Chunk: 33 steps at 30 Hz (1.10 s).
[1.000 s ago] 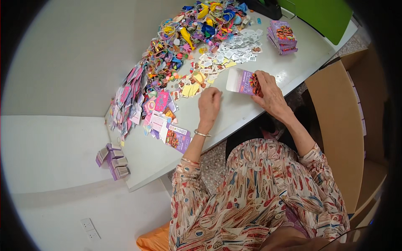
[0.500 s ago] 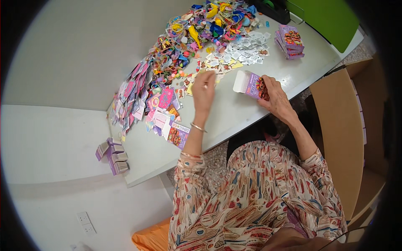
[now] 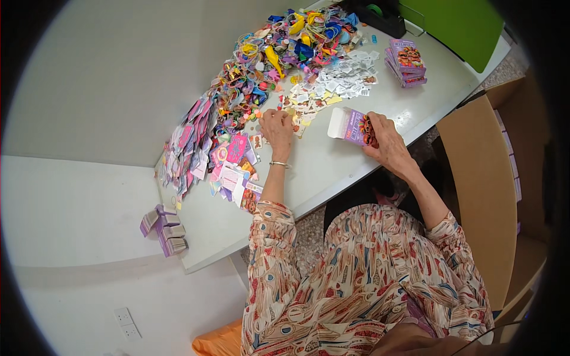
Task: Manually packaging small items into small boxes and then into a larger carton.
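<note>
My right hand [image 3: 389,145] is closed around a small purple printed carton [image 3: 358,127], held tilted over the near part of the table. Its white end flap [image 3: 336,123] stands open toward the left. My left hand [image 3: 276,129] is lowered to the tabletop with its fingers bent down, between the heap of small coloured trinkets [image 3: 261,77] and some small printed sticker cards [image 3: 304,102]. The bent fingers hide whatever they hold. Just left of that hand lies one small white card with a brown figure [image 3: 256,142].
Pink and purple packets [image 3: 189,142] lie piled at the left, beside loose cards [image 3: 233,175] and another purple carton [image 3: 248,197]. White paper slips [image 3: 350,74] are spread farther back. Stacked purple cartons [image 3: 407,62] stand back right. A large cardboard box [image 3: 478,196] is at the right.
My left hand has moved a little left and down onto the table, its fingers now bent toward the small items. My right hand keeps the carton in nearly the same place.
</note>
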Motion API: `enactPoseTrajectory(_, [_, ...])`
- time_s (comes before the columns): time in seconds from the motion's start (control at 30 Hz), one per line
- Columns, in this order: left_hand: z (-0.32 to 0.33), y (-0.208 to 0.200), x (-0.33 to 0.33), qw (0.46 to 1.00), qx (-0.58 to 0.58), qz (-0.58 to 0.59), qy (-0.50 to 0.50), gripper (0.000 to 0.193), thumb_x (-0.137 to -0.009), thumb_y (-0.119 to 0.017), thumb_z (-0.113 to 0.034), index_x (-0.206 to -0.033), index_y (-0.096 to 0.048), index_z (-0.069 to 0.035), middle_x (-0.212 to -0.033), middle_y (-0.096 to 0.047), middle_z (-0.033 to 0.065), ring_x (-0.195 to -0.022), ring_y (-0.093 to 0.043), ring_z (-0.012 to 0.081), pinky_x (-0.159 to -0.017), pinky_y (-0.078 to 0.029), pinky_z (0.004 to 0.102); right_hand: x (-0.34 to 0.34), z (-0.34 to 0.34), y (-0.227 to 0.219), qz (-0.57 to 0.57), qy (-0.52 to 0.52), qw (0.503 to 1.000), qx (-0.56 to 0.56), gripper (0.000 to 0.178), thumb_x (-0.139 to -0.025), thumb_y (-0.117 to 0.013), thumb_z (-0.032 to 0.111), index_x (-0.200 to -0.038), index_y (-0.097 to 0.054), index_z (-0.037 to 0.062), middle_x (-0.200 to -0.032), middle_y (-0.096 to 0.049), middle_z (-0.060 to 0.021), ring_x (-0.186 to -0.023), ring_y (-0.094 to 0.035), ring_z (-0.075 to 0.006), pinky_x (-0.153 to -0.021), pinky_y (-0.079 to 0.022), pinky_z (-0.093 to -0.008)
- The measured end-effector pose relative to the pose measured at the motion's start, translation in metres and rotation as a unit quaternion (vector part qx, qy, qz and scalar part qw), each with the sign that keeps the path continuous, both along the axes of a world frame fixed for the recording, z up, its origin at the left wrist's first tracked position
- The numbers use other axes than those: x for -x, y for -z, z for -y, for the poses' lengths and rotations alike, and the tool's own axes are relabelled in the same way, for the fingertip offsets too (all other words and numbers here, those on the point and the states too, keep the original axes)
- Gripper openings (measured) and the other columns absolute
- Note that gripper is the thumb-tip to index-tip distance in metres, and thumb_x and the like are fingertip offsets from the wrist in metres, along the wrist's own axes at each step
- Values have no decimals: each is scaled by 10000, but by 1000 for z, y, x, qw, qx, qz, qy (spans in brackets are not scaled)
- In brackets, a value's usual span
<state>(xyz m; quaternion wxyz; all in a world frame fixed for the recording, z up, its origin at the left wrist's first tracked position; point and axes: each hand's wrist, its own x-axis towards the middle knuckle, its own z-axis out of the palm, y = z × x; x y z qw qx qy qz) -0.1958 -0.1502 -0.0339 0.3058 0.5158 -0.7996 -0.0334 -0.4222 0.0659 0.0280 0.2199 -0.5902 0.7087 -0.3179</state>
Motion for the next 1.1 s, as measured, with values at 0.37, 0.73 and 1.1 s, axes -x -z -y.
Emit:
enactPoseTrajectory(0.37, [15, -36, -19, 901, -163, -395, 77, 142, -888, -559, -65, -755, -548, -17, -708, -611, 31, -606, -583, 94, -522, -450, 253, 0, -1, 1, -13, 6, 1000, -3, 761, -713, -702, 78, -1359, -306, 8, -1306, -434, -210, -1174, -448, -394, -978, -433, -433])
enactPoseTrajectory(0.73, [21, -8, 1, 994, -16, 2, 105, 136, -772, -636, -107, -878, -632, -22, -828, -605, 185, -791, -598, 357, -704, -479, 443, 1, -1, 1, -8, 11, 1000, 2, 758, -710, -704, 93, -1352, -310, 12, -1292, -438, -211, -1166, -450, -394, -981, -427, -433])
enactPoseTrajectory(1.1, [36, -4, -18, 988, -114, -80, 61, 128, -760, -641, -110, -865, -678, -45, -824, -621, 160, -773, -615, 308, -709, -481, 406, -3, 0, -1, -9, 9, 1000, 10, 743, -709, -700, 92, -1340, -315, 12, -1255, -453, -207, -1130, -462, -394, -949, -437, -446])
